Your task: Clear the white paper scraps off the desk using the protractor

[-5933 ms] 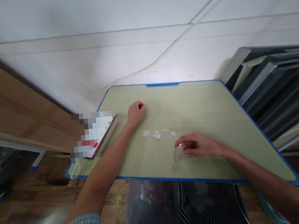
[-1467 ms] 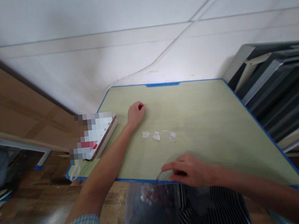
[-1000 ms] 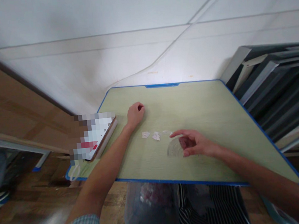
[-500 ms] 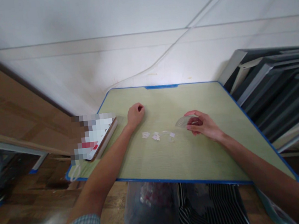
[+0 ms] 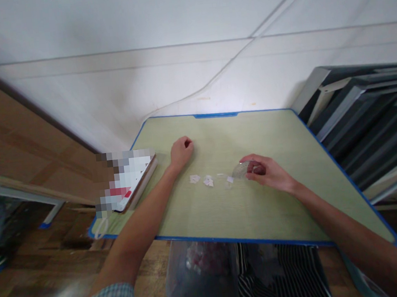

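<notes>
Between the thumb and fingers of my right hand [image 5: 266,172] is a clear plastic protractor [image 5: 239,170], its curved edge toward the left. The protractor's left end comes close to a small white paper piece [image 5: 230,179]; whether they touch I cannot tell. Farther left lie two little clusters of paper scraps, the middle scraps [image 5: 208,181] and the left scraps [image 5: 194,179]. My left hand [image 5: 182,151] rests on the table beyond them, fingers curled into a loose fist. Nothing shows in it, though its palm is partly hidden.
The pale green table [image 5: 269,216] has a blue rim and stands against a white wall. A thick book or box [image 5: 136,181], partly blurred out, lies at its left edge. Dark flat panels [image 5: 368,116] lean on the right. A translucent bin [image 5: 201,276] sits below the front edge.
My right hand has lowered the protractor toward the table and slightly left, closer to the right-hand paper piece. My left hand stays in place.
</notes>
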Action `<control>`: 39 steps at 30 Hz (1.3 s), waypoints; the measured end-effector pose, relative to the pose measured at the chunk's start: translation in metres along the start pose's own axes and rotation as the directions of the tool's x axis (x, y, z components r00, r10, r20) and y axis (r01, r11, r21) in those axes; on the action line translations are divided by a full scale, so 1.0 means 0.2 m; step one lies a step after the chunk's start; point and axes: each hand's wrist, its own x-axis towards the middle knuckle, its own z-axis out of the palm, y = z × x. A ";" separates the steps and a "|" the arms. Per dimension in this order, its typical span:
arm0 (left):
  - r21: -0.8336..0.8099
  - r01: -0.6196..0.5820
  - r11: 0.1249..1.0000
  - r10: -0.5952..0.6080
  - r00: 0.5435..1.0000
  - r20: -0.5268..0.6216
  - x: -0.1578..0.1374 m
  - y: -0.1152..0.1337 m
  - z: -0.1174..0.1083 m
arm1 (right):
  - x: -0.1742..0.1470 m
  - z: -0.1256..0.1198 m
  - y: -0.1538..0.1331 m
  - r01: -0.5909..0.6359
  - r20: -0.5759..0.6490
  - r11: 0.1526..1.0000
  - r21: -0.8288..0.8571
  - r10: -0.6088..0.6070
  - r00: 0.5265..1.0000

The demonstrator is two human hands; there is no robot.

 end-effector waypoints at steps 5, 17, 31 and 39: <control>0.015 0.002 1.000 -0.002 1.000 0.001 0.00 0.00 0.00 | -0.02 -0.06 0.00 0.037 0.038 0.997 -0.071 -0.034 0.999; 0.010 -0.004 1.000 0.004 1.000 -0.001 0.00 -0.01 0.00 | -0.03 -0.08 0.00 0.020 0.097 0.999 -0.035 -0.016 0.995; 0.004 -0.003 1.000 0.003 1.000 0.006 0.00 0.00 -0.01 | -0.07 -0.13 -0.05 -0.030 0.392 0.999 -0.024 0.037 0.919; 0.015 0.001 1.000 -0.001 1.000 0.003 0.00 0.00 0.00 | -0.11 -0.14 -0.06 -0.117 0.646 0.992 -0.050 0.122 0.754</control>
